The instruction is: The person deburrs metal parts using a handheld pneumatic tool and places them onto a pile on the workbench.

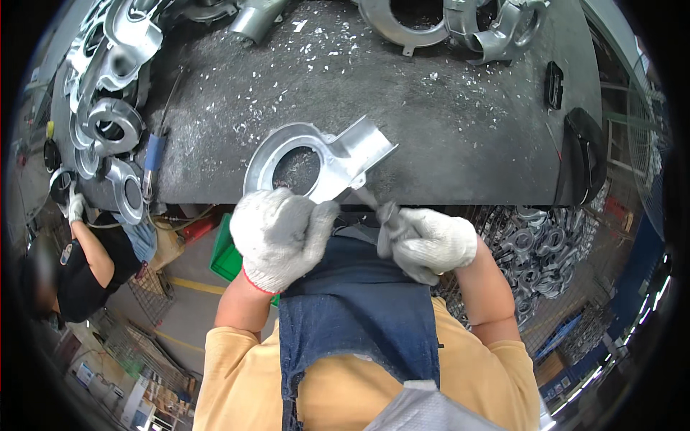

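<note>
The metal part [333,154] lies on the table's [467,154] near edge, likely stiff, fairly light and sharp-edged, best held by its round rim, where the left hand [279,231] grips it, the right hand's [433,243] fingers wrapping a tool [366,197].

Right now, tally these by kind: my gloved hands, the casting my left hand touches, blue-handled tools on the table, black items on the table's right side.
Gloved hands: 2 (left hand, right hand)
Metal casting: 1
Blue-handled tool: 1
Black items: 2 (small oblong item, larger pouch-like item)
Total: 6
</note>
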The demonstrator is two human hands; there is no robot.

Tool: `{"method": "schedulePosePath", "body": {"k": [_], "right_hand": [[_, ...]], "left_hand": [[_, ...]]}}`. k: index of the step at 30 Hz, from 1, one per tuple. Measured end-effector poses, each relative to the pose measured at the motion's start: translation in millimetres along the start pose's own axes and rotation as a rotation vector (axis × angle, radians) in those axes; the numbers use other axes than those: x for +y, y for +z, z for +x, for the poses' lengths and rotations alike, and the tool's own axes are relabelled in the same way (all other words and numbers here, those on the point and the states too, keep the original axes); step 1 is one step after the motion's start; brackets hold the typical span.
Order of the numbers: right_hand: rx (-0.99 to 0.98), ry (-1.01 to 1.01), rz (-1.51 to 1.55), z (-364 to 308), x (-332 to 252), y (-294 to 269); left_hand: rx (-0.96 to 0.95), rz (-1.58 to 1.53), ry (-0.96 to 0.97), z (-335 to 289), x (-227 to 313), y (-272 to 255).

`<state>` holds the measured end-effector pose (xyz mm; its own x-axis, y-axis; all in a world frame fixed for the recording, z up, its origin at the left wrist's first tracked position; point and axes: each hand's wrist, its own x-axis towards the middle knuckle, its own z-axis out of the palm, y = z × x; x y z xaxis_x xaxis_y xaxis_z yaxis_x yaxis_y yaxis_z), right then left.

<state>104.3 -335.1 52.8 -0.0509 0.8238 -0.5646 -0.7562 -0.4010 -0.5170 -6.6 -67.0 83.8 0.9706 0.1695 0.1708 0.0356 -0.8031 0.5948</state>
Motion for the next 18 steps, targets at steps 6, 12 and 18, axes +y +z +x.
{"method": "schedulePosePath", "body": {"k": [6,12,18], "right_hand": [[0.678,-0.460,-0.736,15,30,27],[1.229,-0.534,-1.368,26,43,25],[1.375,-0.399,-1.454,33,47,17]], "left_hand": [[0.055,0.049,0.044,2,16,18],[0.021,0.137,0.064,5,31,29],[-0.032,0.199,0.111,8,38,39]]}}
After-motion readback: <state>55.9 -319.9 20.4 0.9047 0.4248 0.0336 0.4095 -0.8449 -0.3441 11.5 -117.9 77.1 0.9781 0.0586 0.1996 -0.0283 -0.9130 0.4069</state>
